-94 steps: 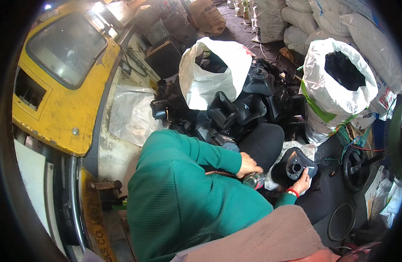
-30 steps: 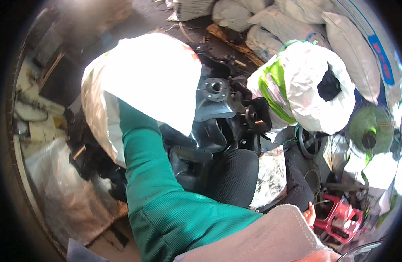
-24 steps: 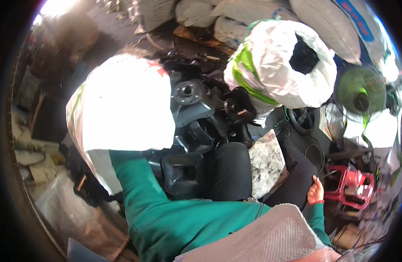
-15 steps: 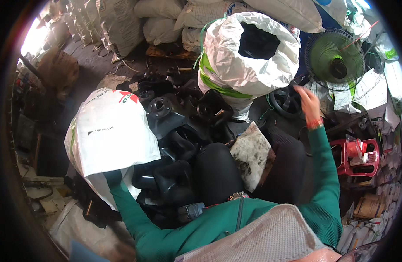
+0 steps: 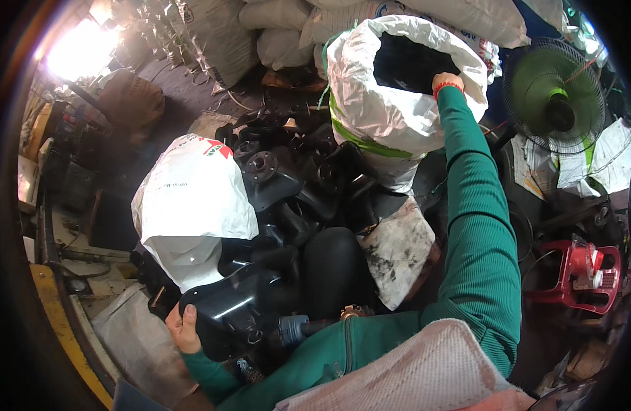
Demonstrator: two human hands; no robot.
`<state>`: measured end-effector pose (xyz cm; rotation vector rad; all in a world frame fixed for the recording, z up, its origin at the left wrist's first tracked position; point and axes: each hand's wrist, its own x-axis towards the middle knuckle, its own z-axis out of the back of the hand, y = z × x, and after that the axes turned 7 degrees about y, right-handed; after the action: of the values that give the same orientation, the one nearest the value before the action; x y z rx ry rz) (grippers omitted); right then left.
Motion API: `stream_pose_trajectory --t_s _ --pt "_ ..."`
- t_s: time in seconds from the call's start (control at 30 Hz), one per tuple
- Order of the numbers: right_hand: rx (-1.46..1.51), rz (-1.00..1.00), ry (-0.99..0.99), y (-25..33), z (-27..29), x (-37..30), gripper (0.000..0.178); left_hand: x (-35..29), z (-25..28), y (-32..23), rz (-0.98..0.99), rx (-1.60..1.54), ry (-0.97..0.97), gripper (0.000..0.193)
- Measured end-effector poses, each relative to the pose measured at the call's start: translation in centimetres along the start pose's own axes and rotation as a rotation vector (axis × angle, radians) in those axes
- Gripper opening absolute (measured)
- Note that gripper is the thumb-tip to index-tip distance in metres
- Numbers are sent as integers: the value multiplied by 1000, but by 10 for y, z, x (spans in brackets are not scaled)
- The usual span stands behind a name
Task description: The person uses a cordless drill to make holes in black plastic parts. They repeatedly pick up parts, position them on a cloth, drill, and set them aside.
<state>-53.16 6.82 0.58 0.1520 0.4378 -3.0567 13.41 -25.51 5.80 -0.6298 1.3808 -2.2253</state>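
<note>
My left hand [image 5: 184, 330] grips the edge of a glossy black moulded plastic part [image 5: 226, 308], thumb on top, low at the left. The part lies tilted beside my thigh. My right hand [image 5: 446, 81] reaches to the right side of the mouth of a tall white sack [image 5: 391, 120]; its fingers are mostly hidden, so I cannot see whether they hold anything. Dark contents [image 5: 404, 65] show inside that sack. A second white sack [image 5: 195, 195] lies on its side at the left, its opening towards me, above the black part.
Several black moulded parts [image 5: 274, 171] are heaped between the two sacks. A stained pale sheet [image 5: 401, 250] lies by my knee. A fan [image 5: 555, 99] stands at the far right, a red plastic stool [image 5: 576, 274] below it. Stuffed sacks [image 5: 285, 48] line the back.
My left hand has come out of the lying sack with a black part. My right arm has swung up and forward from beside the fan to the tall sack's mouth.
</note>
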Motion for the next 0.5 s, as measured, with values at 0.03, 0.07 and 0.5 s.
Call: stream_pose_trajectory --t_s 0.03,0.07,0.5 --pt "-58 30 31 1 3 0 26 -2 -3 0 18 -71 -28 28" --pt "-84 107 131 -2 4 -1 26 -2 -7 0 36 -143 -54 26" --pt "-130 203 192 0 -5 69 34 11 -104 1 146 -595 51 17"
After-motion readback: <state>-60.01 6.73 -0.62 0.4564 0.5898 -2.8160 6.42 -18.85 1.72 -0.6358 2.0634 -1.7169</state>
